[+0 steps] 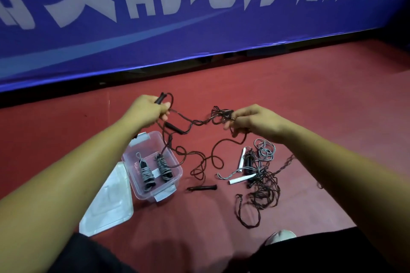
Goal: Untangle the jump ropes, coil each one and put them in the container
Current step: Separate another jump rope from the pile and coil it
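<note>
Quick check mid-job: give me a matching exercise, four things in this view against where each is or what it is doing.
Things:
1. left hand
2. right hand
3. container
4. white handle

States:
A. holds two coiled ropes
B. lies on the floor beside the tangled pile
C. grips a black handle
D. pinches a knot of dark rope

Pairs: 1-C, 2-D, 3-A, 4-B.

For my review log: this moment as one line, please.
phase: untangling | left grip: holds black handle | right grip: pinches rope knot | container: two coiled ropes | floor: tangled ropes
</note>
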### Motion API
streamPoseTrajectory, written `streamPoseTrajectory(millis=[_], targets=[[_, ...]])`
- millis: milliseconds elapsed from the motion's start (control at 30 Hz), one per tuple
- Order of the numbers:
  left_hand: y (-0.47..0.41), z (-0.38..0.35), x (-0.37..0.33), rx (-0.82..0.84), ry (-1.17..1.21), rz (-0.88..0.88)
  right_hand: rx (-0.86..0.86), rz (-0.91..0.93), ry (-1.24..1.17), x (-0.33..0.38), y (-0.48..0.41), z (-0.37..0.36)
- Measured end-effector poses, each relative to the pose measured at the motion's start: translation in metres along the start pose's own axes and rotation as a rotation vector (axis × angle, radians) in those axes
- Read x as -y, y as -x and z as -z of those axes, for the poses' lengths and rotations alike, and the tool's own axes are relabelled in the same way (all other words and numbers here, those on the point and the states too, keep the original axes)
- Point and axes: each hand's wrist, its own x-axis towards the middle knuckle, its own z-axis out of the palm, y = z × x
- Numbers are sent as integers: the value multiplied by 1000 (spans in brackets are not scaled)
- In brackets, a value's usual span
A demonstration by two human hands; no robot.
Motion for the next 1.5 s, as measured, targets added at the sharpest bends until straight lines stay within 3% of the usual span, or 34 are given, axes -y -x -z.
streamPoseTrajectory(millis=[133,233,333,433,500,633,767,900,1033,1100,1233,1333,1433,1500], targets=[[3,-1,8,24,-449,-59,15,22,-177,7,-1,2],[6,-6,0,3,-521,-287,43,-31,20,12,-2,-5],[26,-20,-19,60,-281,-457,90,-37,231,19,-4,-17],[43,-39,-32,332,8,-493,116,-21,221,27,-6,-29],[48,-47,-33,464,19,-469,113,-18,207,32,-5,-31],[49,-48,-37,538,5,-424,170,-35,111,33,1,-28],[44,-37,-41,436,-217,-418,132,-75,104,23,0,-18],[27,-12,-29,87,-331,-356,95,-152,240,-7,-4,6],[1,10,1,-148,-434,-206,10,-264,409,-41,-5,28],[-8,19,17,-216,-489,-132,17,-282,326,-48,-1,36],[-12,15,29,10,-558,-37,158,-147,-74,-35,4,29],[-5,-1,16,131,-649,-134,138,-60,92,-9,-1,9],[14,-11,-15,154,-303,-348,130,22,504,14,-7,-12],[33,-20,-34,278,-5,-395,130,56,559,22,-9,-23]])
